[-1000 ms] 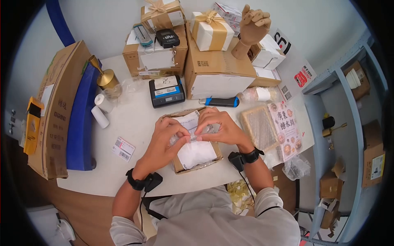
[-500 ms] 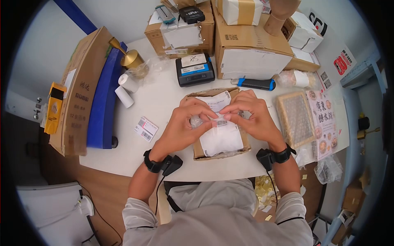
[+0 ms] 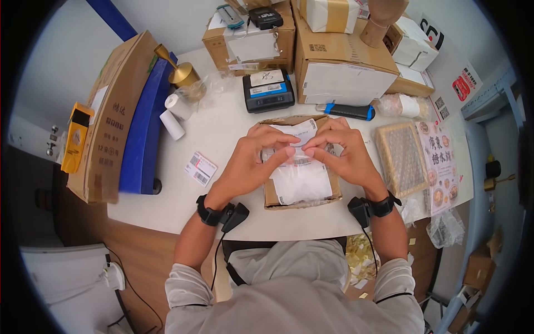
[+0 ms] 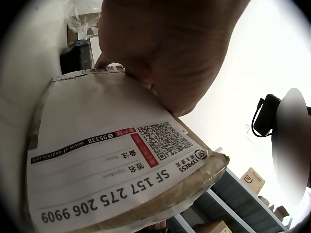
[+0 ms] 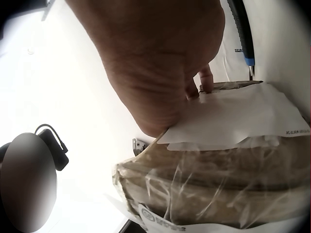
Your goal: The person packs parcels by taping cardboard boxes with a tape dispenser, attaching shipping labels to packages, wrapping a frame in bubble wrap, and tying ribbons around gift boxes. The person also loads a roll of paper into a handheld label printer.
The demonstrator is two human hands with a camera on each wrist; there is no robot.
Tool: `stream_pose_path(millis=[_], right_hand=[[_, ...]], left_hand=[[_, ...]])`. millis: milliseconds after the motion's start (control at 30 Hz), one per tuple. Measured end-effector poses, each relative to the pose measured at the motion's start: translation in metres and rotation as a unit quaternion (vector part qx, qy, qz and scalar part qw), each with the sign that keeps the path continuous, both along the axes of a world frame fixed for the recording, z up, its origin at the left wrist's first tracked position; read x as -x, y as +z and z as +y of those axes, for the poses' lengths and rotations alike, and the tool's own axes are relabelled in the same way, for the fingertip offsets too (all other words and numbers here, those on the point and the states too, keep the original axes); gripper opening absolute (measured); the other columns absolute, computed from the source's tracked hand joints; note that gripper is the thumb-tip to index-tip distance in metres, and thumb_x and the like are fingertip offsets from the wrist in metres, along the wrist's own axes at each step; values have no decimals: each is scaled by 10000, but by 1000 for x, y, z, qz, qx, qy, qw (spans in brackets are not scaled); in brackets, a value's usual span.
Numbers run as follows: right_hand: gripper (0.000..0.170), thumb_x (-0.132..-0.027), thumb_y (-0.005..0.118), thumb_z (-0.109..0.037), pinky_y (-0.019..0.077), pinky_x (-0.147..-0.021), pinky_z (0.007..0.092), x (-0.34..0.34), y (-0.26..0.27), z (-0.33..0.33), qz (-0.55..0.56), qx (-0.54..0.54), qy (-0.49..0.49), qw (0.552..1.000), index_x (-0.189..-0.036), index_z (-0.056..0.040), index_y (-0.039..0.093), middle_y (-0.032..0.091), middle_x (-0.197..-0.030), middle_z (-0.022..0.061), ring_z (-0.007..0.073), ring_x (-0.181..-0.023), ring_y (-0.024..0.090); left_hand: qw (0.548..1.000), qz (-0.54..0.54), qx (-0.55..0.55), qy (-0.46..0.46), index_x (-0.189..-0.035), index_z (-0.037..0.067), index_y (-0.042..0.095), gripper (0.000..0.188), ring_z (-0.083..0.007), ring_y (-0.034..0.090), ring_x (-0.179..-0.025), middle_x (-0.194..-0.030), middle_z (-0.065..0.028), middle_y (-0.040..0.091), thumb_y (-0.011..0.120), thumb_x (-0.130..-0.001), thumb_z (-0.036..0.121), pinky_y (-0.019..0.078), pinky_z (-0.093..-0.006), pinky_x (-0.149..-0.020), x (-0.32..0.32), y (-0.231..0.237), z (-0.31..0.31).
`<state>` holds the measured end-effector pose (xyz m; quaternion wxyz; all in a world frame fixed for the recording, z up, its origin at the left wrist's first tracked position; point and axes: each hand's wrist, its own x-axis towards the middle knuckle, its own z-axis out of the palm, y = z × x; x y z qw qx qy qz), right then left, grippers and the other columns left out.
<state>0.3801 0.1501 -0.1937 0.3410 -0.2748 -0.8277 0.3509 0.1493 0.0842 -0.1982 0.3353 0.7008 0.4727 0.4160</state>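
Observation:
A small cardboard box [image 3: 270, 196] in clear plastic lies at the table's front, with a white printed sheet [image 3: 300, 185] over its top. Above the sheet's middle, the left hand [image 3: 247, 164] and right hand [image 3: 351, 160] face each other, thumbs and index fingers pinching clear plastic film, fingertips nearly touching. In the left wrist view the left hand [image 4: 165, 48] covers the sheet's far part; its printed end [image 4: 114, 170] shows a QR code. In the right wrist view the right hand [image 5: 160, 63] hides its own pinch; crinkled film [image 5: 214, 187] wraps the box side.
Behind the box are a black label printer [image 3: 268, 100], a blue-black cutter [image 3: 349, 111] and large cartons [image 3: 345, 53]. A bubble-wrapped frame [image 3: 401, 158] lies to the right; a loose label [image 3: 200, 168] and white rolls [image 3: 172, 125] are to the left.
The head view has shifted, so the table things appear farther right and higher. Both hands stay over the sheet, still pinching, with fingertips slightly moved.

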Motion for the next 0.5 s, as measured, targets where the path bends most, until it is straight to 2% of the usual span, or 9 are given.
stream_pose_path(millis=[67, 167, 233, 500], right_hand=[[103, -825, 777, -170, 349, -848, 321, 0, -2, 2, -2, 4, 1, 1000, -912, -116, 788, 652, -788, 26, 167, -781, 548], [98, -830, 772, -165, 350, -832, 320, 0, -6, 4, 14, -5, 5, 1000, -911, -111, 787, 649, -780, 23, 165, -774, 530], [109, -814, 786, -165, 353, -821, 316, 1, -4, 2, 13, 2, -1, 1000, -906, -107, 786, 655, -780, 22, 165, -773, 519], [131, -777, 816, -163, 367, -812, 313, 1, -3, 2, 2, -10, 3, 1000, -892, -107, 788, 671, -782, 15, 162, -791, 543]], left_hand=[[1000, -25, 12, 8, -1101, 40, 742, 227, -219, 591, -1007, -1007, -90, 719, 730, -878, 85, 440, -366, -962, 0, -2, 0], [1000, 7, -22, -10, -1089, 38, 739, 201, -217, 582, -1019, -985, -83, 712, 705, -896, 83, 437, -369, -963, 2, -4, 1], [999, -27, -14, -19, -1074, 79, 750, 204, -240, 560, -1010, -888, -77, 710, 692, -878, 82, 416, -364, -960, 2, -5, 1], [1000, -21, -8, -4, -1087, 97, 749, 252, -220, 551, -984, -824, -40, 719, 703, -842, 58, 397, -364, -975, -2, 2, -2]])
